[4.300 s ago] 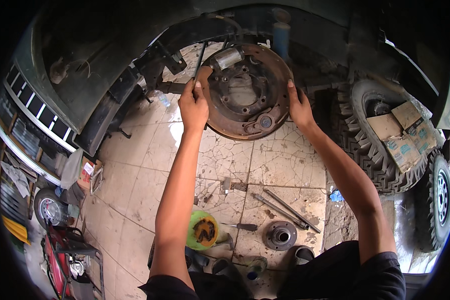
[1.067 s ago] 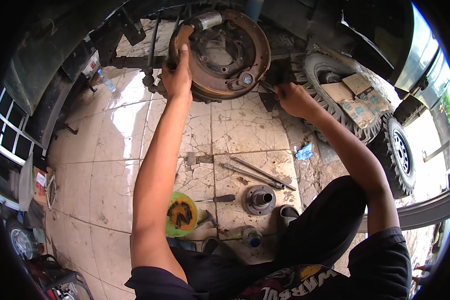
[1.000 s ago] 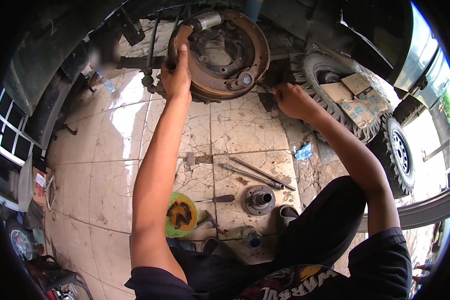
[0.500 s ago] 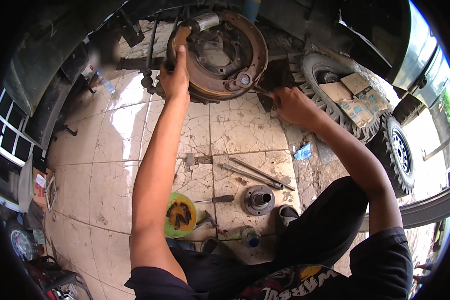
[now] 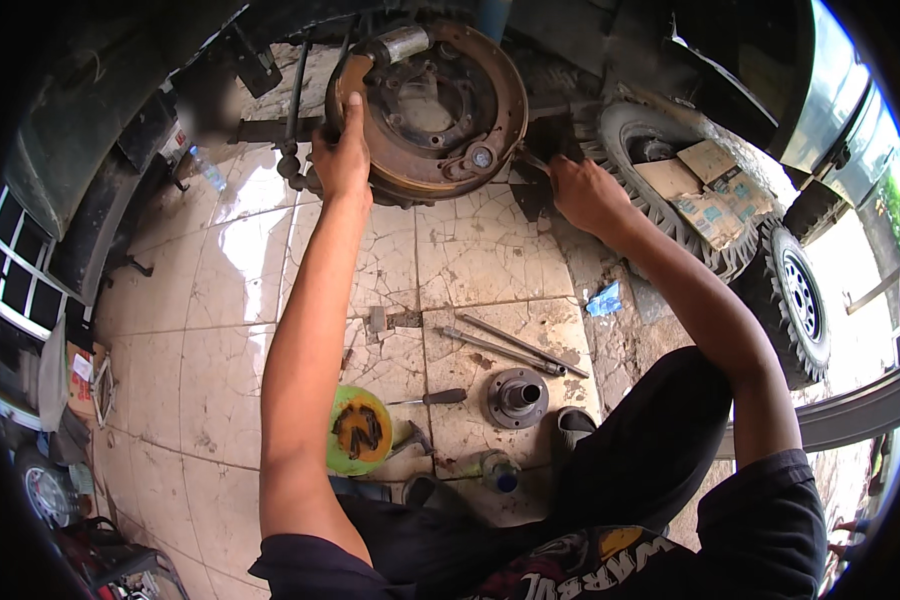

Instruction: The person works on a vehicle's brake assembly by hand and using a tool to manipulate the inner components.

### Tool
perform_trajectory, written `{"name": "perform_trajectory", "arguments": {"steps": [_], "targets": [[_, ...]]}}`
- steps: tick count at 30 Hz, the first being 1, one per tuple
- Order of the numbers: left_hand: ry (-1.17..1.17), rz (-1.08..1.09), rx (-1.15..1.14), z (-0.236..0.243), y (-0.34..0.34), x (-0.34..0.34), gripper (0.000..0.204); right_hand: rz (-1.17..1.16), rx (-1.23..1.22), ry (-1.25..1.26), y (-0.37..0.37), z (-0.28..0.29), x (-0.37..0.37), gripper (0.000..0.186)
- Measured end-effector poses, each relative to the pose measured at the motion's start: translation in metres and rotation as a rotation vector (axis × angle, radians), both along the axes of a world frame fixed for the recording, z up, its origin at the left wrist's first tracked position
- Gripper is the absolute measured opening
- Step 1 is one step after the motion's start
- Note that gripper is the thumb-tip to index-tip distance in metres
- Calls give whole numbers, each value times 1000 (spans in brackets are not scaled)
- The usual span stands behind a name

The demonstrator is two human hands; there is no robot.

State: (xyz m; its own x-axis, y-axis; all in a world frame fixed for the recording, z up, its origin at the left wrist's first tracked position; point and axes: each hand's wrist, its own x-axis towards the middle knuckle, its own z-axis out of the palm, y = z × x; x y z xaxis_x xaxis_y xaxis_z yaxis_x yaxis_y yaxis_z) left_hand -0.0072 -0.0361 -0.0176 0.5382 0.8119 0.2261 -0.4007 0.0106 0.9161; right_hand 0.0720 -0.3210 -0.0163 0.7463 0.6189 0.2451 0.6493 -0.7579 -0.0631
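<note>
A rusty round drum brake assembly (image 5: 440,180) stands at the far middle, with curved brake shoes around its rim and a silvery cylinder (image 5: 402,43) at the top. My left hand (image 5: 342,158) grips the left brake shoe (image 5: 344,90), thumb laid on its front face and fingers behind, out of sight. At the lower right of the assembly, my right hand (image 5: 585,192) is closed round a thin metal hand tool (image 5: 533,160). Its tip meets the edge near a round bolt head (image 5: 482,158); the tool's exact kind is hidden by my fingers.
On the cracked tiles lie two metal rods (image 5: 510,350), a flanged hub (image 5: 517,398), a screwdriver (image 5: 444,397), a hammer (image 5: 410,438) and a green bowl (image 5: 342,461) with dark parts. A jar (image 5: 500,472) stands near my feet. Tyres (image 5: 798,290) and cardboard (image 5: 710,215) are at right.
The view has shifted slightly, moving the scene a little left. Both hands keep their holds, and the tool in my right hand has changed its angle slightly.
</note>
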Motion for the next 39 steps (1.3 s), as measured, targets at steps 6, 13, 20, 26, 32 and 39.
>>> {"name": "perform_trajectory", "arguments": {"steps": [6, 13, 20, 26, 32, 39], "targets": [[-19, 3, -25, -1, 3, -1, 79, 182, -26, 72, 3, -3, -14, 22], [29, -6, -25, 3, -1, -4, 87, 85, -7, 33, -1, -6, 5, 22], [41, -62, -49, 5, -8, -4, 87, -37, -8, -45, 2, 0, 21, 23], [-25, 4, -12, -2, 6, -1, 82, 72, -27, 18, 4, -8, 9, 24], [-35, -77, -29, 0, 2, 1, 84, -38, -10, -22, 5, 4, 16, 24], [-16, -6, 2, -4, 9, 1, 84, 23, -121, 52, 8, 2, -16, 27]]}}
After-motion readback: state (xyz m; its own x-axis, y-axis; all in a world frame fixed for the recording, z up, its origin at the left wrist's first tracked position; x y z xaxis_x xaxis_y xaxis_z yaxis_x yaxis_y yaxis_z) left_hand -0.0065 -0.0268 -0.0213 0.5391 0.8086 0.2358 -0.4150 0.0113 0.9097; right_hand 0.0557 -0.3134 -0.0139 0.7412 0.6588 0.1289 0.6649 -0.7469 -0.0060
